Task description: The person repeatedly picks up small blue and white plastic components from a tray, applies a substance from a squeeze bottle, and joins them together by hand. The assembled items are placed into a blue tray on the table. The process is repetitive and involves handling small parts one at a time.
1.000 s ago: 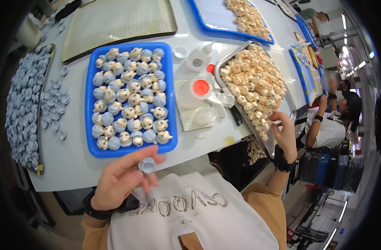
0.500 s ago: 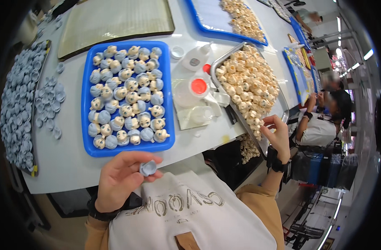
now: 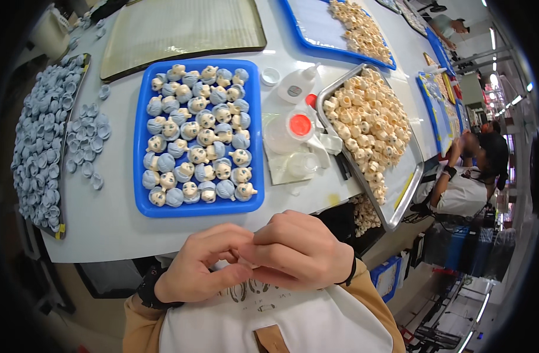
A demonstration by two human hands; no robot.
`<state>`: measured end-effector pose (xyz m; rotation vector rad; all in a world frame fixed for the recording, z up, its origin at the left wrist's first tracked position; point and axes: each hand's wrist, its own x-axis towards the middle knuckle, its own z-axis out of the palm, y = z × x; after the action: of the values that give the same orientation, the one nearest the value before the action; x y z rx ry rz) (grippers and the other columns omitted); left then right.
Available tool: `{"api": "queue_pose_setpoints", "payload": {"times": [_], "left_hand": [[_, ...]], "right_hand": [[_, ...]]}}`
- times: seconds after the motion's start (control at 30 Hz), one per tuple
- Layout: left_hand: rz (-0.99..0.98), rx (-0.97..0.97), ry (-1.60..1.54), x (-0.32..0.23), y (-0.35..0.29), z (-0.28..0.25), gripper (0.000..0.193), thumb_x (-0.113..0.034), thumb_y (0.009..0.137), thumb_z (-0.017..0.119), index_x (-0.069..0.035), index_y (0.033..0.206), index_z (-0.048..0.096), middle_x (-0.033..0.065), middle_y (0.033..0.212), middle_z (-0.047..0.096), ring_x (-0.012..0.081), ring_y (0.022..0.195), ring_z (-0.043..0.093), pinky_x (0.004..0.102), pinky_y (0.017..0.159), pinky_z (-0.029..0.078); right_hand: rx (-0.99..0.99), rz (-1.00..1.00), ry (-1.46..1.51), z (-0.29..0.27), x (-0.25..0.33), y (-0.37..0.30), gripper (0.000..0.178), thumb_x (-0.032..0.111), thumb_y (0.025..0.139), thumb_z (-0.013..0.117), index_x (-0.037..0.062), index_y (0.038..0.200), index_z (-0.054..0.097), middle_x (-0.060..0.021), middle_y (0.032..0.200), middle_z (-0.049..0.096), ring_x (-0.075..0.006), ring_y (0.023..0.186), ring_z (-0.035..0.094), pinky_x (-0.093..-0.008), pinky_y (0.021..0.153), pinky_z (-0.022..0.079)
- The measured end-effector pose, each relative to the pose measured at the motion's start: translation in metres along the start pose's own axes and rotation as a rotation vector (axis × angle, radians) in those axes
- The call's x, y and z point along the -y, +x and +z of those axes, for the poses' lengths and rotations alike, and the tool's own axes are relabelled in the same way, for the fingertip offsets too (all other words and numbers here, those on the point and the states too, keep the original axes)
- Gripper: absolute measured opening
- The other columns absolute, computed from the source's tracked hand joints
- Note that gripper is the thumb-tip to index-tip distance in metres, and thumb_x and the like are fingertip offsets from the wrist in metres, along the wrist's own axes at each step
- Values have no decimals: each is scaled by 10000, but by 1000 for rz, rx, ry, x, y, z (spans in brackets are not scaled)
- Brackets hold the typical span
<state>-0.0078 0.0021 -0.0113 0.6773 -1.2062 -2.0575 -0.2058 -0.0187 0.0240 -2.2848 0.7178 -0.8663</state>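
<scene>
My left hand (image 3: 204, 265) and my right hand (image 3: 302, 250) meet in front of my apron, just off the table's near edge. Fingers of both are pinched together. The small blue-grey doll hair cap that showed in my left hand is now covered by the fingers. Whatever the right fingertips grip is hidden too. Beyond my hands lies a blue tray (image 3: 141, 132) with rows of small doll heads (image 3: 206, 120) wearing blue-grey hair. On the right, a metal tray (image 3: 415, 182) bears a heap of cream doll face pieces (image 3: 369, 120).
Blue-grey hair caps (image 3: 40, 147) fill a tray at far left, with loose caps (image 3: 87, 138) beside it. Between the trays stand plastic bottles (image 3: 284, 129) with red parts. Another blue tray (image 3: 316, 47) lies farther back. A co-worker (image 3: 463, 182) sits at right.
My right hand has come from the metal tray to my left hand, and the fingers now touch. My left hand has turned inward, covering the hair cap. The view has shifted slightly.
</scene>
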Motion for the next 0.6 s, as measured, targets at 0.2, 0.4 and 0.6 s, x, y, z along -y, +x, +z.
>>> {"api": "queue_pose_setpoints", "payload": {"times": [0.2,0.4,0.6], "left_hand": [[16,147,94,0,-1,-10,282,-224,939,491,39,1019,553,97,980,536,139,808,552,245,679,474],[-9,218,85,-2,3,-13,276,-186,954,452,48,1066,547,112,1017,526,151,822,572,257,713,484],[-64,-81,-209,-6,0,-4,264,-30,920,441,56,1159,512,127,1163,465,179,909,592,277,762,503]], "right_hand": [[-34,-64,149,3,-5,6,350,100,674,706,4,989,588,-102,916,566,-253,761,567,-325,634,467],[-84,-48,250,4,-11,-1,344,48,681,713,-9,1003,604,-117,917,596,-259,773,581,-333,647,484],[-413,344,-227,-39,-16,-16,299,-4,586,756,-3,863,644,-95,809,636,-219,712,586,-320,620,457]]}}
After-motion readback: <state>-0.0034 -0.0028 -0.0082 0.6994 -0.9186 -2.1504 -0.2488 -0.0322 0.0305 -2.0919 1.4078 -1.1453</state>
